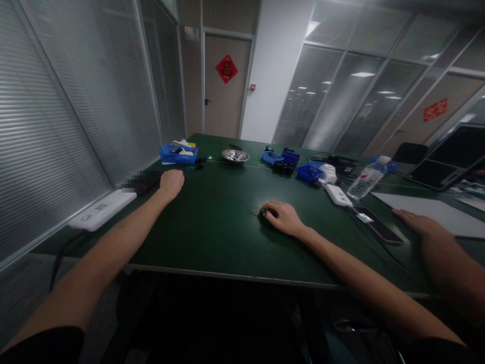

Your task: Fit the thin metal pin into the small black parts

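At the left of the green table [215, 222], my left hand [172, 184] rests with its fingers curled in. Whatever it may hold is hidden. It lies beside a dark flat object [146, 183] that is partly blurred out. Near the middle of the tabletop, my right hand [284, 217] is closed around a small dark part [265, 211]. Thin, pale wire-like prongs stick out of this part toward the left. Its exact kind is too blurred to tell.
White power strips [102, 210] [338, 195] lie at both sides. Blue bins [178, 153] [309, 173], a metal bowl [235, 156] and black parts [284, 168] stand farther back. A water bottle [367, 179], a phone [379, 225] and another person's hand [420, 222] are at right.
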The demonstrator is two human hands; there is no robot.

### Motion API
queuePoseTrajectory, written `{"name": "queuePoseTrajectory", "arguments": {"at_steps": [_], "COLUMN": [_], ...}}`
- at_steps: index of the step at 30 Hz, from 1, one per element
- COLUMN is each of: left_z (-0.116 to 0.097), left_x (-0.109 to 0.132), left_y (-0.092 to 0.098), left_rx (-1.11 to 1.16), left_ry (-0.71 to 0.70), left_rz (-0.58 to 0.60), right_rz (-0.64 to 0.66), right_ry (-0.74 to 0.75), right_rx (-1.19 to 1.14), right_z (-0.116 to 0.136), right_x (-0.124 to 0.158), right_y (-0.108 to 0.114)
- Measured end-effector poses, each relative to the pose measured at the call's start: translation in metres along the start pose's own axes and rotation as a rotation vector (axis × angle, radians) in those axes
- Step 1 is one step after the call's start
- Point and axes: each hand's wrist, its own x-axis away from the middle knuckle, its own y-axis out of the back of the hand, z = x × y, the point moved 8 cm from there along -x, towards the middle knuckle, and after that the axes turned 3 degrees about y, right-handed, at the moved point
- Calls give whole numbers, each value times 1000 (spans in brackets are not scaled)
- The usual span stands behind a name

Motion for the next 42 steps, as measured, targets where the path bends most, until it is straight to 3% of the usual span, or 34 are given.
{"name": "queuePoseTrajectory", "arguments": {"at_steps": [12, 18, 21, 24, 28, 32, 35, 42], "left_z": [7, 7, -14, -60, -133, -181, -193, -191], "left_x": [-3, -2, 2, 19, 66, 109, 124, 127], "left_y": [0, 0, -1, -1, 13, 27, 32, 37], "left_rx": [71, 297, 546, 770, 901, 987, 997, 1016], "left_ry": [44, 13, -89, -256, -574, -785, -859, -894], "left_rz": [-4, -43, 26, 199, 389, 483, 490, 474], "right_rz": [13, 7, -2, -14, -15, -10, 23, 45], "right_ry": [-4, -3, 9, 21, 87, 161, 221, 268], "right_rx": [0, -15, -15, -15, -27, -45, -26, 2], "right_z": [-4, -3, -3, -1, 13, 33, 43, 48], "right_x": [0, 0, 0, 1, 3, 6, 8, 8], "right_y": [-2, -1, -1, 0, 2, 4, 3, 2]}}
